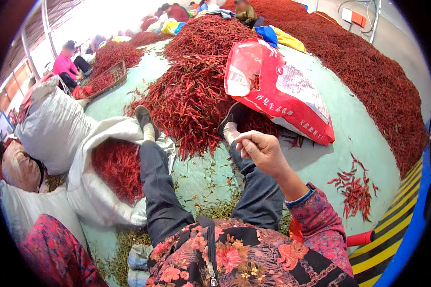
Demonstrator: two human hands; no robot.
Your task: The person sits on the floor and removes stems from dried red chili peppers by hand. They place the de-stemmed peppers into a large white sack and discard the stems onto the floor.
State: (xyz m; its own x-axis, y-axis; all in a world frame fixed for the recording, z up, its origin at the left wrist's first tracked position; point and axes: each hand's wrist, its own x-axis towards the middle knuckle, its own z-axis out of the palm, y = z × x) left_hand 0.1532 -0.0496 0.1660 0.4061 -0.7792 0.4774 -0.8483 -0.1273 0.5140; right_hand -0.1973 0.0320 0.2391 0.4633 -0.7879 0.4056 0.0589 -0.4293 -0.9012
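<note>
My right hand [260, 149] is raised above my right shin, its thumb pressed to curled fingers. Nothing shows between them. My left hand is out of view; only a patterned sleeve [59, 253] shows at lower left. A heap of dried red chili peppers [190, 104] lies ahead, spreading between my feet. Beside my left leg, an open white woven sack [89, 183] holds red chilies [116, 166]. A red and white printed sack [273, 93] lies on its side beyond my right foot, partly over chilies.
Loose chilies [355, 190] lie on the pale green floor at right. Stem scraps [219, 208] litter the floor between my legs. A full white sack [54, 125] stands left. A person in pink [65, 66] sits near a basket [109, 80]. A huge chili bank [373, 100] runs along the right.
</note>
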